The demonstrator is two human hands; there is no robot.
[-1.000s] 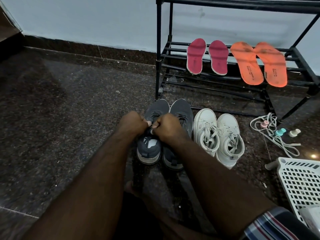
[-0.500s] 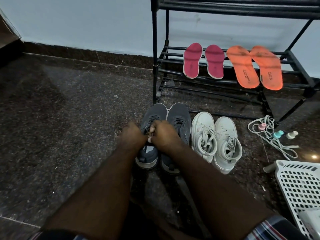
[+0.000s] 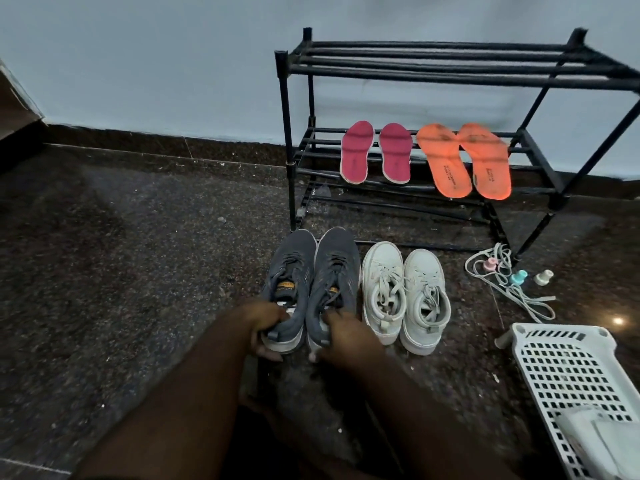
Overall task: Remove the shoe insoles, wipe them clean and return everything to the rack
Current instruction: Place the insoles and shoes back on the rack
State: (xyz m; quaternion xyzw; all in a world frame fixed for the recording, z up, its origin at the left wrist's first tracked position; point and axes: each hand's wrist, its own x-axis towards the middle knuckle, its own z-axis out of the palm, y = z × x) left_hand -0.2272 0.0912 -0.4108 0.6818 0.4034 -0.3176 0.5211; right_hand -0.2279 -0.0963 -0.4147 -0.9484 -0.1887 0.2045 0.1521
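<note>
A: Left hand (image 3: 258, 329) curls round the left grey shoe's (image 3: 289, 289) heel; right hand (image 3: 341, 337) grips the right grey shoe (image 3: 334, 282). Heel-only grip, toes may swing and clip the rack (image 3: 450, 64) at 12 o'clock.

B: Counts?

A: Two grey, two white shoes (image 3: 405, 292); two pink insoles (image 3: 375, 152), two orange insoles (image 3: 464, 161), at 1 o'clock.

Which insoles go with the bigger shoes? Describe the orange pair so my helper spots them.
Find the black shoe rack against the wall. On its middle shelf, right side, lie the orange insoles: longer than the pink insoles beside them, with dark printed lettering.
</note>
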